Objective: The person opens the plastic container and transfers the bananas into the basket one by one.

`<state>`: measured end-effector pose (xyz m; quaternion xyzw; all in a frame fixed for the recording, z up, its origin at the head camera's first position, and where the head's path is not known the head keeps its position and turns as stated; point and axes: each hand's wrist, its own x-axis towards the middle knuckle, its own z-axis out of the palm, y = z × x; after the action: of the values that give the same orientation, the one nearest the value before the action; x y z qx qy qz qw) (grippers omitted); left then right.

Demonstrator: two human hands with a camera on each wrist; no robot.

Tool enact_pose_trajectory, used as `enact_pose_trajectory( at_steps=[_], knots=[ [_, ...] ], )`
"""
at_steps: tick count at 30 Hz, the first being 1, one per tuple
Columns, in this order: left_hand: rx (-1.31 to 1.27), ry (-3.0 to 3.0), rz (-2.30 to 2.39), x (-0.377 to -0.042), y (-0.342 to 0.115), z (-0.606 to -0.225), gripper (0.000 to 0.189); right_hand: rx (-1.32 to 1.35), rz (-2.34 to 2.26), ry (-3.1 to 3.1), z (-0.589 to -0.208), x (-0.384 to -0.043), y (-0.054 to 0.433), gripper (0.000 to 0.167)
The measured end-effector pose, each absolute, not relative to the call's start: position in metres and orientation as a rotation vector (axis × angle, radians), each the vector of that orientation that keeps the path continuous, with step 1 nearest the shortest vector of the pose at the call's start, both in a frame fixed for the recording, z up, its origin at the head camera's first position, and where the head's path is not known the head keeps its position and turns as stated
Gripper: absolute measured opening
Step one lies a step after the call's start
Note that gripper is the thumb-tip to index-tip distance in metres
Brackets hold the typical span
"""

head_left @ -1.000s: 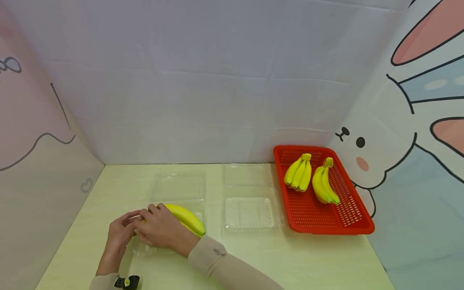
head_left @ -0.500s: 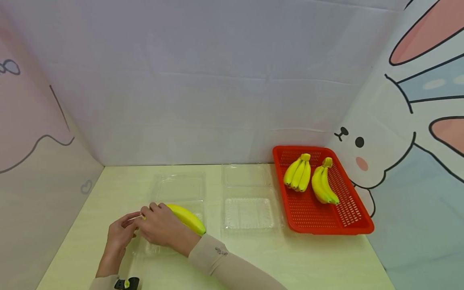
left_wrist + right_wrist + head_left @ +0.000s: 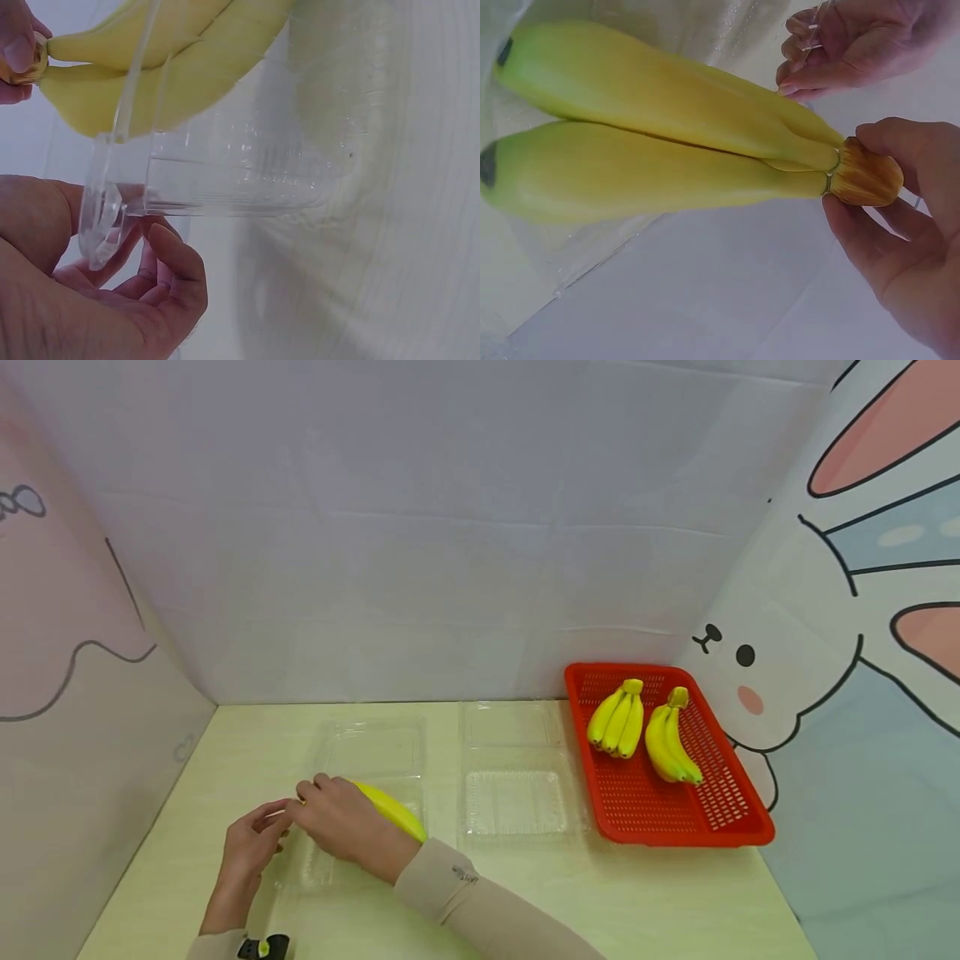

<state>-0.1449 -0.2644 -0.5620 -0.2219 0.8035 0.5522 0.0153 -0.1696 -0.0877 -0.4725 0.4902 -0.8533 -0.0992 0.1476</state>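
Observation:
In the head view my right hand (image 3: 341, 822) reaches across to the front left of the table, over a bunch of bananas (image 3: 397, 814). Seen from the right wrist, its thumb and fingers pinch the brown stem (image 3: 866, 172) of that yellow bunch. The bananas extend over a clear plastic box (image 3: 225, 184), whose see-through wall stands before them in the left wrist view. My left hand (image 3: 251, 843) is at the box's near-left rim, fingers bent beneath the lip and thumb behind it. Part of the bunch is hidden by the right hand in the head view.
A red basket (image 3: 645, 827) at the right holds two banana bunches, one (image 3: 617, 724) left and one (image 3: 670, 745) right. Between it and my hands lies another clear plastic box (image 3: 517, 802), opened flat. White curtains surround the table (image 3: 637, 910).
My right hand has shifted slightly right and away with the banana bunch, so less of the bunch shows. The left hand stays nearly where it was.

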Motion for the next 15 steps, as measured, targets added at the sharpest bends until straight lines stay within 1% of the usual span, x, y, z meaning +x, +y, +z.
enact_pose_trajectory(
  at_steps=[9,15],
  knots=[
    [-0.673,2.503,1.731,-0.142,-0.264,-0.561,0.042,1.457,-0.244,-2.54,-0.459,-0.173,-0.081,0.026],
    [-0.66,2.487,1.765,-0.141,-0.264,-0.559,0.043,1.476,-0.173,-2.512,-0.453,-0.178,-0.074,0.024]
  ],
)
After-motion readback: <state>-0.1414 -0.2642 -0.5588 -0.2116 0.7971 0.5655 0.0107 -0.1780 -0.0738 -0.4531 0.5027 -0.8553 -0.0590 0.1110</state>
